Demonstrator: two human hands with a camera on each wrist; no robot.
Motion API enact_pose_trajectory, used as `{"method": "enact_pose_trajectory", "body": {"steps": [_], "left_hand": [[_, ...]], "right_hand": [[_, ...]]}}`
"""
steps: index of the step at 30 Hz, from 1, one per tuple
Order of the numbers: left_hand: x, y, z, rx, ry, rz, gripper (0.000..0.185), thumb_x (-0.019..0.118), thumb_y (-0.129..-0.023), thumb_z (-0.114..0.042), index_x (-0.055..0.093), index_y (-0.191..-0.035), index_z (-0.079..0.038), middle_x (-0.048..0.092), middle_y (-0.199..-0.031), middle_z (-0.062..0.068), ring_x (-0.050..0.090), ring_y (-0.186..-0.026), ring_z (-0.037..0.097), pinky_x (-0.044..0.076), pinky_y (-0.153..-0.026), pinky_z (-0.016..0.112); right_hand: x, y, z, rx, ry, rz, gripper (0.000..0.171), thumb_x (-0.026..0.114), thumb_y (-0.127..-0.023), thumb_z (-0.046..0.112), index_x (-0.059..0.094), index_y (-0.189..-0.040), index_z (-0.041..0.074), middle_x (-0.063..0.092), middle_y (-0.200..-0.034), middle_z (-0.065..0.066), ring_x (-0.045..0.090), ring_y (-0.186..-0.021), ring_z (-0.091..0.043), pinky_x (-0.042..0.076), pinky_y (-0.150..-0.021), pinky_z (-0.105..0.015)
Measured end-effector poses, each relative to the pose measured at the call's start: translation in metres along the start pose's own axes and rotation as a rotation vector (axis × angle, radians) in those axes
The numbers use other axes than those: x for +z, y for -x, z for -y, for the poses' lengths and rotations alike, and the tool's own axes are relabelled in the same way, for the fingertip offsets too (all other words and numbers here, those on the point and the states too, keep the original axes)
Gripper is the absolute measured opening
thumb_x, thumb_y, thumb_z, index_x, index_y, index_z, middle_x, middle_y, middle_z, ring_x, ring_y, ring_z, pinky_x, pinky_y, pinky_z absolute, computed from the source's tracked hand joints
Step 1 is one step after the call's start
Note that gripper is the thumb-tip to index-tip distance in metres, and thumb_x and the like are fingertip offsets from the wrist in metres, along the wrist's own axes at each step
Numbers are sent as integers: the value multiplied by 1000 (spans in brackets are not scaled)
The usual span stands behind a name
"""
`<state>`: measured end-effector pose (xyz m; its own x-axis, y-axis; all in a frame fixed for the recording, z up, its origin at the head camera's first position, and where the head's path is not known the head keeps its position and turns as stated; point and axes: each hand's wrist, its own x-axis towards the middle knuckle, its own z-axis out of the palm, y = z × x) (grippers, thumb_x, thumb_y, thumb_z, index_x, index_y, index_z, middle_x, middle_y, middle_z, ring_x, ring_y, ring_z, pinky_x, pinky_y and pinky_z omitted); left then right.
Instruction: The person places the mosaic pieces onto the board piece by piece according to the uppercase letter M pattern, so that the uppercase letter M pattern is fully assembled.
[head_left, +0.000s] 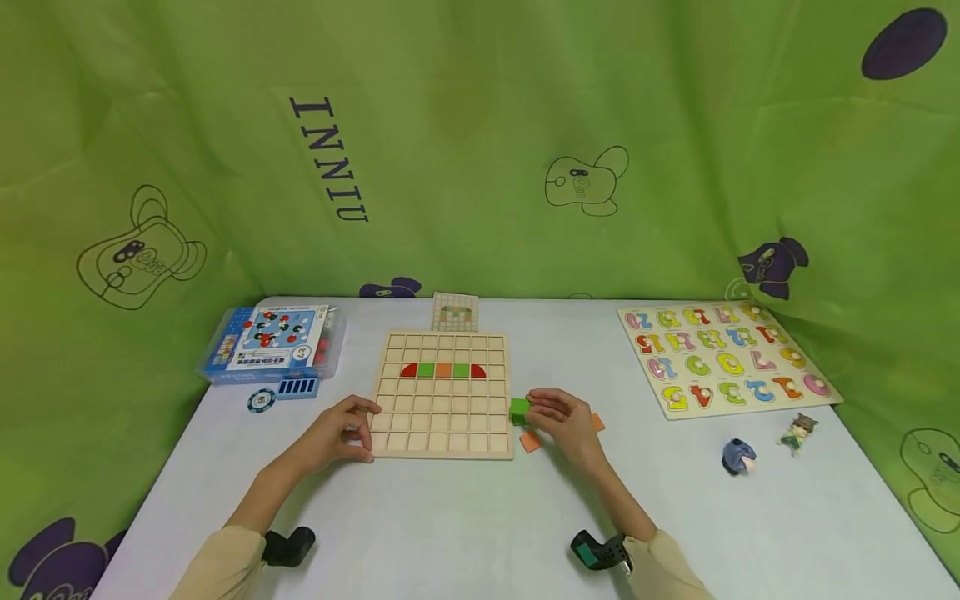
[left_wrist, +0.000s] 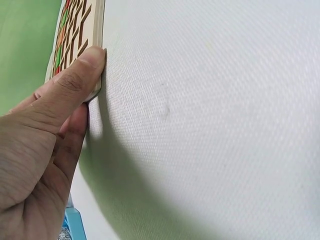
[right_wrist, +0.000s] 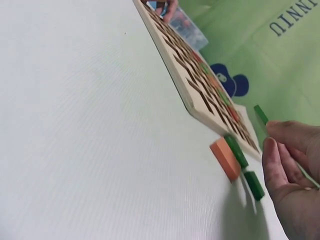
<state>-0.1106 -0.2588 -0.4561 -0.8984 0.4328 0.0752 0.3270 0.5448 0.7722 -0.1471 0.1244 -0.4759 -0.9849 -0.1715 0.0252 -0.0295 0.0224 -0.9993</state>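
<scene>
A wooden grid board [head_left: 442,423] lies in front of me, with a row of red, green and orange pieces [head_left: 444,370] set in its squares. My left hand [head_left: 337,429] holds the board's left edge, its thumb [left_wrist: 89,62] at the near corner in the left wrist view. To the right of the board, my right hand [head_left: 566,421] pinches a green tile [right_wrist: 260,114] between thumb and fingers, raised above the table. Below it in the right wrist view are two green tiles [right_wrist: 236,151] and an orange tile [right_wrist: 226,159], close to the board's side.
Behind the board sits a small pattern card [head_left: 455,312]. At left are a clear plastic box [head_left: 273,342], a round chip [head_left: 262,401] and a blue piece [head_left: 297,389]. A number puzzle board [head_left: 727,358] and two small figurines [head_left: 738,457] lie at right.
</scene>
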Motion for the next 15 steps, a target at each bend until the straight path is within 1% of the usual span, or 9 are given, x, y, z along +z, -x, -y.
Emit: {"method": "enact_pose_trajectory", "body": {"steps": [2,5,7,9,11,15], "left_hand": [[0,0,0,-1,2,3,25,83,-66,2,61,-68,-8,51,-121,23,49,-112,42,55,-84,31],[1,0,2,-2,7,6,25,83,-66,2,61,-68,-8,51,-122,23,49,-112,41,55,-84,32],[1,0,3,1,10,9,25,83,-66,3,61,-68,-8,51,-122,23,49,-112,41,55,-84,32],[2,0,3,4,10,9,25,83,-66,3,61,-68,-8,51,-122,23,49,-112,41,55,-84,34],[2,0,3,5,5,9,25,83,-66,3,61,-68,-9,51,-122,23,50,-112,41,55,-84,34],[1,0,3,-6,-7,11,25,83,-67,2,61,-68,-9,51,-122,22,50,-112,40,55,-84,34]], "right_hand": [[6,-1,8,14,-6,11,36,70,-82,-7,59,-115,-13,62,-115,-29,65,-98,-25,53,-80,-19],[15,-6,11,24,-15,20,35,69,-82,-9,59,-116,-13,62,-116,-28,63,-101,-31,53,-80,-18],[20,-10,10,20,2,23,36,69,-82,-10,59,-116,-12,62,-116,-28,62,-102,-35,53,-79,-18],[24,-16,3,4,7,22,35,70,-82,-8,61,-115,-10,63,-115,-26,63,-101,-33,53,-78,-17],[29,-19,2,-4,14,26,34,71,-82,-6,62,-115,-9,64,-114,-25,63,-100,-32,53,-78,-17],[41,-25,2,-23,-6,45,32,71,-81,-7,63,-112,-8,65,-112,-24,64,-97,-29,53,-79,-18]]}}
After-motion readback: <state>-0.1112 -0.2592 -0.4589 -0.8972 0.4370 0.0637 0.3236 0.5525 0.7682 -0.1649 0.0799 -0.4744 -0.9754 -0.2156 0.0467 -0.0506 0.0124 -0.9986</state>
